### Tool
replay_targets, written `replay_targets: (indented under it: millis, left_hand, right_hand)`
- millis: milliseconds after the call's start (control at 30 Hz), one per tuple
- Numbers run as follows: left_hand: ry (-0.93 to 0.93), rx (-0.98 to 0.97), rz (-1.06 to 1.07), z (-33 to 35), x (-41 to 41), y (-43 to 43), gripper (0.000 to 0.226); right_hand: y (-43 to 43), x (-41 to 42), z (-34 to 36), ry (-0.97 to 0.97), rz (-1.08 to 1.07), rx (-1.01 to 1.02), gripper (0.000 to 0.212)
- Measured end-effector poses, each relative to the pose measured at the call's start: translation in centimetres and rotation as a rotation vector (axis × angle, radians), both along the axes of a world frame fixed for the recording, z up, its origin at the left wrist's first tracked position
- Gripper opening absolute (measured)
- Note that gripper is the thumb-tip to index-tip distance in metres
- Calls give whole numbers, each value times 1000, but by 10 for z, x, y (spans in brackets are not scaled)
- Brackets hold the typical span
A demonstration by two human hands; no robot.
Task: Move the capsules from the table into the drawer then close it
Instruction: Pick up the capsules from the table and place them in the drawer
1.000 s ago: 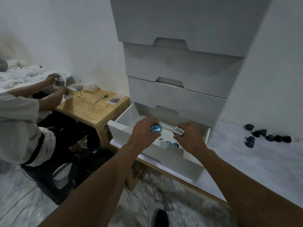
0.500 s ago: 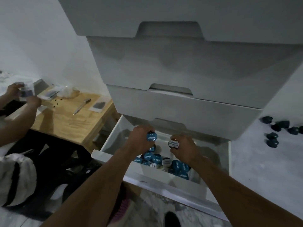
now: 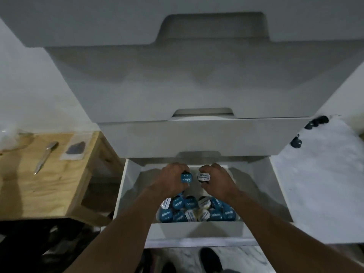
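The lowest white drawer stands pulled out below me. Both my hands are inside it, over its back half. My left hand grips a blue-lidded capsule. My right hand grips a white-lidded capsule. A pile of several blue and white capsules lies at the drawer's front. More dark capsules sit on the marbled table to the right, one apart from the group.
Above the open drawer rise three shut drawer fronts. A low wooden table on the left carries a metal tool and a small clear packet. My shoe shows on the floor below.
The view has closed in on the drawer. Both hands have gone deeper and lower into it, each still gripping its capsule. The seated person at the left has left the frame.
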State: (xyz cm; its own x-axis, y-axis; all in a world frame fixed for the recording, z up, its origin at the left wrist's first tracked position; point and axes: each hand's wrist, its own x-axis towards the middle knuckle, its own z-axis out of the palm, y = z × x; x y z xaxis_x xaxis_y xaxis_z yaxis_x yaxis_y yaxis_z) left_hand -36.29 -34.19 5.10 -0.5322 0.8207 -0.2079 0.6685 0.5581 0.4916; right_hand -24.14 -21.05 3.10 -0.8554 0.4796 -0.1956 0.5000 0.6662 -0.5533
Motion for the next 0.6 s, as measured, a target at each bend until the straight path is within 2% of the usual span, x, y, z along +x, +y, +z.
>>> replay_targets:
  millis: [200, 600]
  left_hand:
    - [-22, 14, -104, -20, -6, 2, 42]
    - [-41, -69, -114, -42, -11, 8, 53]
  right_hand:
    - [-10, 6, -3, -43, -58, 21, 46]
    - [-4, -2, -20, -176, 10, 27, 50]
